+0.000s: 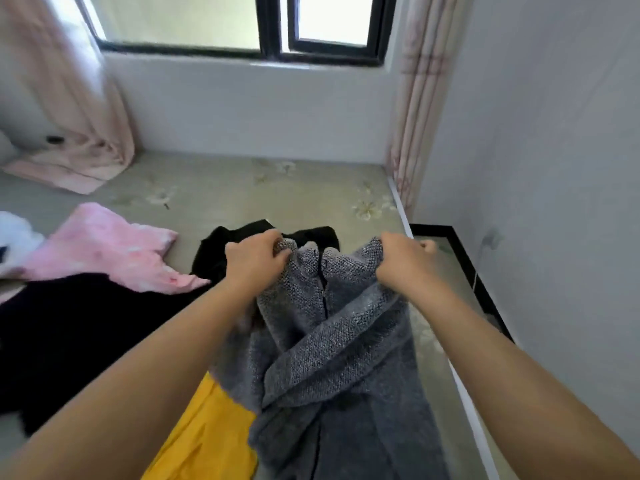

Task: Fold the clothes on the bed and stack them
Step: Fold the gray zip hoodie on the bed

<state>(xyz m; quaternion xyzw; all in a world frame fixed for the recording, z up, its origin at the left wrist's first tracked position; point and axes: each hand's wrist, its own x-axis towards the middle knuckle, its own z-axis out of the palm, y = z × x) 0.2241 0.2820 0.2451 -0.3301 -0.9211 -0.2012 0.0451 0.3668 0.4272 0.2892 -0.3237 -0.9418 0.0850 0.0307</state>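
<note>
A grey knitted garment (332,341) with a dark zip down its front hangs from both my hands above the bed (242,192). My left hand (254,254) grips its top edge on the left, and my right hand (401,258) grips the top edge on the right. Its lower part drapes toward me over a yellow garment (204,431). Behind my hands lies a black garment (221,247). A pink tie-dye top (114,247) lies to the left, partly over a large dark garment (76,327).
The bed has a pale green flowered sheet and a white edge (464,389) on the right, close to a grey wall. A window and pink curtains (79,109) stand at the far side. Something white (14,233) lies at the left edge.
</note>
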